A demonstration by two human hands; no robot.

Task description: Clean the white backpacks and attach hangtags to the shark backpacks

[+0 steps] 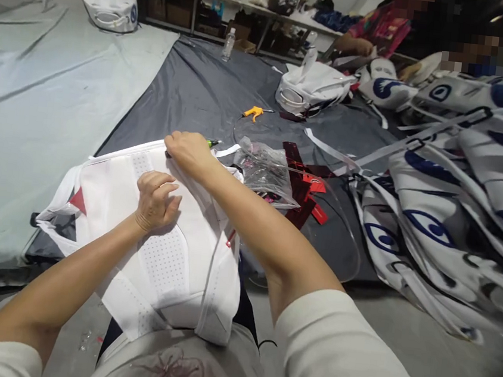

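A white backpack lies back side up across the table edge and my lap, its perforated panels and straps facing me. My left hand is above the middle of the back panel, fingers loosely bent and thumb apart, with nothing seen in it. At the bag's top edge, my right hand has its fingers closed. A dark tip shows under those fingers, and a slim green-and-black piece sticks out behind the hand. Whether these are one held tool I cannot tell. A red triangular tab marks the bag's left side.
A clear plastic bag and red tags lie right of the backpack. Beyond are an orange air blow gun, another white bag and a bottle. White-and-blue bags pile up at right. Other people work across the table.
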